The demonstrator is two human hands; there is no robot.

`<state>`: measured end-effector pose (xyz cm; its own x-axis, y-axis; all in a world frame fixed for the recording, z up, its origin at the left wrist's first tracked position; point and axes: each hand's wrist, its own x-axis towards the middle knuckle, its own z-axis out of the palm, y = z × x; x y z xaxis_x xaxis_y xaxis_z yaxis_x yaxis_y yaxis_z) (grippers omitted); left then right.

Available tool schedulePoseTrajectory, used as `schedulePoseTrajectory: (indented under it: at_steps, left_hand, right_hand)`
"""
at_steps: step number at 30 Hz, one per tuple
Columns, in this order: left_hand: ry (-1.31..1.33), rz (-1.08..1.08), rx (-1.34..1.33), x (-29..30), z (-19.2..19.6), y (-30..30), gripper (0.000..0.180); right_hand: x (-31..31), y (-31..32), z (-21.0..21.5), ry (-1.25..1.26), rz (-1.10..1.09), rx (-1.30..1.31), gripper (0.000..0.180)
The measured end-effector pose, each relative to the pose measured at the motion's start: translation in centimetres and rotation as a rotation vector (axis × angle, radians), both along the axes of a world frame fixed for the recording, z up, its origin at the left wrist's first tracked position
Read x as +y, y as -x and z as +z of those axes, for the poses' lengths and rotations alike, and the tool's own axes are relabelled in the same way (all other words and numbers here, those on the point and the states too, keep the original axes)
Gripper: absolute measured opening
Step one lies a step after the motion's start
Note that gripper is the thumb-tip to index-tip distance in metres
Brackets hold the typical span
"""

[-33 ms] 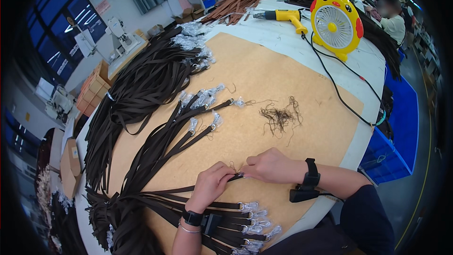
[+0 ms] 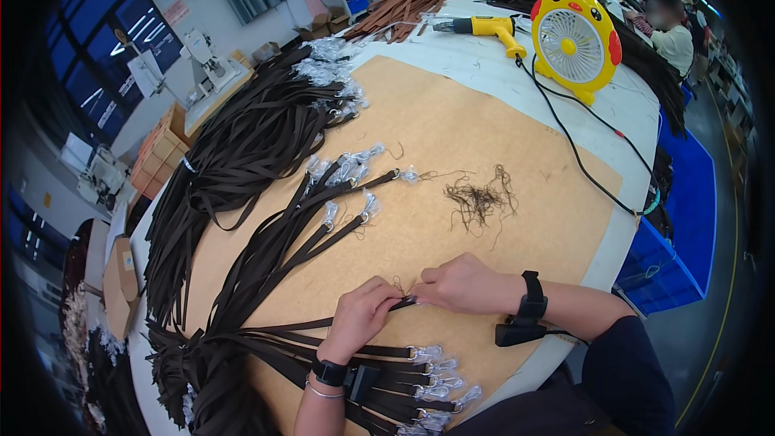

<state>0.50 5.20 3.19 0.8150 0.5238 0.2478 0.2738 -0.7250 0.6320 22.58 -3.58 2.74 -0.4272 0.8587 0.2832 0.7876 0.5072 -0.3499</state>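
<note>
Both of my hands meet low in the middle, over the brown sheet. My left hand (image 2: pixel 361 316) is closed on a dark woven strap (image 2: pixel 315 324) that runs in from the left. My right hand (image 2: pixel 467 284) pinches the end of the same strap, its fingertips close to the left ones. Fine loose threads (image 2: pixel 396 282) stick up between the fingers. Whatever fitting the strap end carries is hidden by my fingers. Under and beside my left wrist lie several more straps, ending in plastic-wrapped metal clips (image 2: pixel 438 377).
A tangle of cut threads (image 2: pixel 482 202) lies on the brown sheet (image 2: pixel 557 169). More straps with wrapped clips (image 2: pixel 351 168) spread at left, beside a big strap bundle (image 2: pixel 242 125). Farther back stand a yellow heat gun (image 2: pixel 488 27) and chick-shaped fan (image 2: pixel 575 44), with cables. Blue bins (image 2: pixel 666 266) stand right.
</note>
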Motion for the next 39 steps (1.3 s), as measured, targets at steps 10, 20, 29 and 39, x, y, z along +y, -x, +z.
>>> schedulePoseTrajectory:
  at_steps: [10,20,29,39]
  left_hand:
    - [0.11,0.05,-0.053,-0.3,-0.4,-0.7,0.009]
    - [0.066,0.251,-0.016,0.6,-0.2,-1.1,0.019]
    - [-0.127,0.257,0.147,-1.0,2.6,1.0,0.032]
    - [-0.161,0.133,0.139,-1.3,0.5,1.0,0.021]
  right_hand:
    - [0.1,0.2,0.5,-0.005,0.014,-0.009,0.018]
    - [0.0,-0.4,-0.2,0.112,-0.106,0.221,0.024]
    - [-0.3,-0.8,-0.9,0.305,-0.163,0.141,0.027]
    - [-0.8,0.1,-1.6,-0.075,0.004,-0.04,0.029]
